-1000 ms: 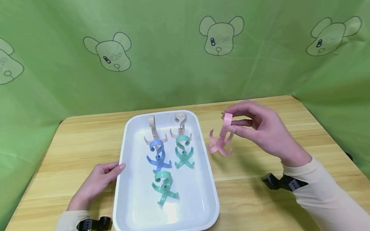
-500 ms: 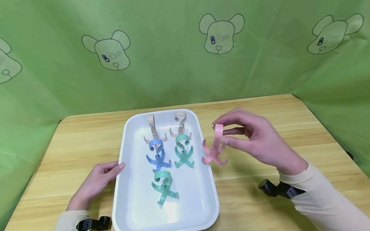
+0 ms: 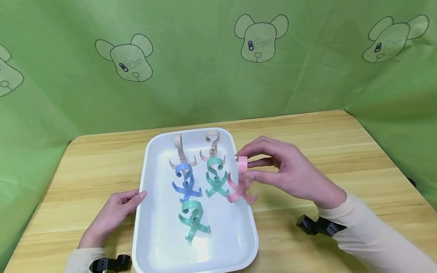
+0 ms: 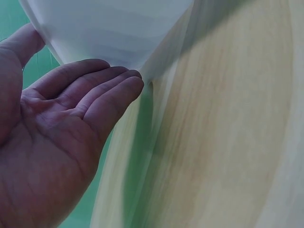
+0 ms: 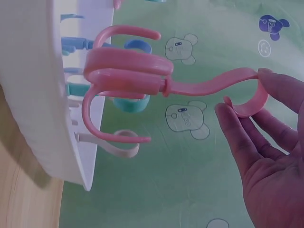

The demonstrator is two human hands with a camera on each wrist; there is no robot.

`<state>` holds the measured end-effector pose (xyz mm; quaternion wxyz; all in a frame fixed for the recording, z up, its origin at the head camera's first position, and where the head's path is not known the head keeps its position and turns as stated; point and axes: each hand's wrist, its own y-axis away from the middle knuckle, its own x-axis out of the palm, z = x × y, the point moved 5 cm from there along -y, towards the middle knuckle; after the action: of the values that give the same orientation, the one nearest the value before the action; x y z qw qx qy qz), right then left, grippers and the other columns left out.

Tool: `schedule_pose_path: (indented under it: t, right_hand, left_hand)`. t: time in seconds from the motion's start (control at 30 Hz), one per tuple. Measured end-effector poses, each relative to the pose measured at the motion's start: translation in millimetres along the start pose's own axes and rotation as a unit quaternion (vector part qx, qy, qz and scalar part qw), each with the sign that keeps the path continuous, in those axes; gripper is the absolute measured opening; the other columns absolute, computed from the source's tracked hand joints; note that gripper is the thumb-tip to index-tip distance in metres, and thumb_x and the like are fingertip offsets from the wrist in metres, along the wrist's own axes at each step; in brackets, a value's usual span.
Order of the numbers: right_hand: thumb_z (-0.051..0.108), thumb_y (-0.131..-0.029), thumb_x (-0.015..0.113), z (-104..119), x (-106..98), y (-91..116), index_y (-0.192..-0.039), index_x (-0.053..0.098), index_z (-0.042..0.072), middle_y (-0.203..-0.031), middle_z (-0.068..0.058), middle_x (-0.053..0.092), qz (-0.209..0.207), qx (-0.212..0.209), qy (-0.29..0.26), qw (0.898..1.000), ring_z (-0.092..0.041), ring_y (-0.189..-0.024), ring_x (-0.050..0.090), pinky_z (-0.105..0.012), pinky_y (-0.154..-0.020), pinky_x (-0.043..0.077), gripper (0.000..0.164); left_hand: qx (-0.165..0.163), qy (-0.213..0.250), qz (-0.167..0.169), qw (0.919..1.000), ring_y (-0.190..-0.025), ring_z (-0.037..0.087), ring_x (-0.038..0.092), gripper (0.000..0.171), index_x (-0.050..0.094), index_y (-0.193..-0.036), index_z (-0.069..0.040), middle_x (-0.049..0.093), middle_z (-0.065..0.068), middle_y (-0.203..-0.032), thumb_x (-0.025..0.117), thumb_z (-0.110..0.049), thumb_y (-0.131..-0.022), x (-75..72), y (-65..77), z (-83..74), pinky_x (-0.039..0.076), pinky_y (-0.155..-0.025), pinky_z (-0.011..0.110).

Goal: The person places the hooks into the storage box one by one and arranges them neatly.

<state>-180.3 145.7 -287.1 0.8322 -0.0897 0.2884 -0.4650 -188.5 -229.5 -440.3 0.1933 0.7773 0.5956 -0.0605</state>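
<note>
My right hand [image 3: 281, 166] pinches the curled top of a pink four-pronged hook hanger [image 3: 241, 190] between thumb and fingers. The hanger's prongs hang downward over the right rim of the white tray [image 3: 166, 258]. In the right wrist view the pink hanger [image 5: 128, 78] shows its whole S-shaped neck, with its prongs beyond the tray's wall. My left hand [image 3: 113, 213] grips the tray's left side, thumb on the rim. In the left wrist view, that hand's fingers [image 4: 102, 95] lie along the outside of the tray wall [image 4: 109, 33].
Inside the tray stand a blue hanger [image 3: 187, 185], two green hangers, one at the right [image 3: 216, 183] and one nearer the front [image 3: 195, 225], and two beige hangers, left [image 3: 180, 152] and right [image 3: 213, 147]. A wooden table [image 3: 337, 153] lies below; green cloth [image 3: 200, 91] rises behind.
My right hand has carried the pink hanger leftward and toward me, from beside the tray to over its right rim. My left hand has stayed on the tray.
</note>
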Motion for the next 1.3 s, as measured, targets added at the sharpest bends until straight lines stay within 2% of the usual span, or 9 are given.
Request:
schedule_pose_path:
  t: [0.3, 0.47, 0.63, 0.77, 0.97, 1.3]
  right_hand:
    - [-0.005, -0.084, 0.074, 2, 11, -3, -0.117, 0.066, 0.003, -0.114, -0.010, 0.063, 0.023, 0.007, -0.015, 1.000, -0.024, -0.106, 0.062, -0.037, -0.090, 0.054, 0.035]
    - [-0.004, -0.084, 0.075, 3, 17, -5, -0.118, 0.066, 0.007, -0.114, -0.009, 0.063, 0.034, 0.004, -0.017, 0.999, -0.022, -0.106, 0.062, -0.037, -0.090, 0.053, 0.037]
    - [0.004, -0.086, 0.077, 0, 24, -5, -0.119, 0.066, 0.012, -0.116, -0.004, 0.064, 0.047, 0.016, -0.003, 0.999, -0.019, -0.109, 0.062, -0.035, -0.089, 0.054, 0.036]
    - [0.007, -0.086, 0.077, -2, 26, -5, -0.119, 0.066, 0.012, -0.116, 0.001, 0.064, 0.052, 0.024, 0.007, 0.998, -0.018, -0.109, 0.061, -0.034, -0.089, 0.054, 0.035]
    - [0.009, -0.087, 0.076, -4, 30, -5, -0.121, 0.065, 0.012, -0.117, 0.001, 0.063, 0.058, 0.036, 0.007, 0.998, -0.017, -0.110, 0.061, -0.034, -0.090, 0.053, 0.036]
    - [0.008, -0.087, 0.076, -7, 36, -5, -0.117, 0.066, 0.010, -0.114, -0.004, 0.063, 0.071, 0.014, 0.009, 0.997, -0.019, -0.106, 0.061, -0.033, -0.088, 0.054, 0.032]
  left_hand:
    - [-0.003, -0.005, -0.002, 1.0000, -0.113, 0.030, 0.061, 0.059, 0.051, -0.136, 0.009, 0.063, 0.021, -0.124, 0.054, -0.039, -0.102, -1.9, -0.1, -2.1, 0.049, -0.097, 0.040]
    - [-0.003, -0.007, -0.004, 1.0000, -0.114, 0.030, 0.061, 0.059, 0.051, -0.136, 0.009, 0.063, 0.021, -0.124, 0.054, -0.040, -0.102, -3.4, -1.1, -3.6, 0.048, -0.097, 0.040]
    - [-0.004, -0.002, 0.000, 1.0000, -0.112, 0.030, 0.062, 0.058, 0.052, -0.135, 0.009, 0.064, 0.021, -0.122, 0.054, -0.039, -0.102, -2.8, -0.5, -2.5, 0.050, -0.094, 0.037]
    - [-0.001, -0.002, 0.002, 1.0000, -0.110, 0.029, 0.063, 0.057, 0.052, -0.135, 0.009, 0.065, 0.021, -0.121, 0.054, -0.038, -0.102, -1.4, 0.0, -1.1, 0.051, -0.092, 0.033]
    - [0.002, -0.004, 0.002, 1.0000, -0.107, 0.026, 0.064, 0.056, 0.053, -0.134, 0.010, 0.066, 0.021, -0.118, 0.053, -0.036, -0.103, -1.3, 0.4, -1.5, 0.051, -0.087, 0.026]
    - [0.003, -0.001, 0.005, 1.0000, -0.103, 0.022, 0.065, 0.055, 0.053, -0.134, 0.010, 0.067, 0.021, -0.117, 0.053, -0.036, -0.103, -0.8, 0.8, -2.0, 0.052, -0.087, 0.027]
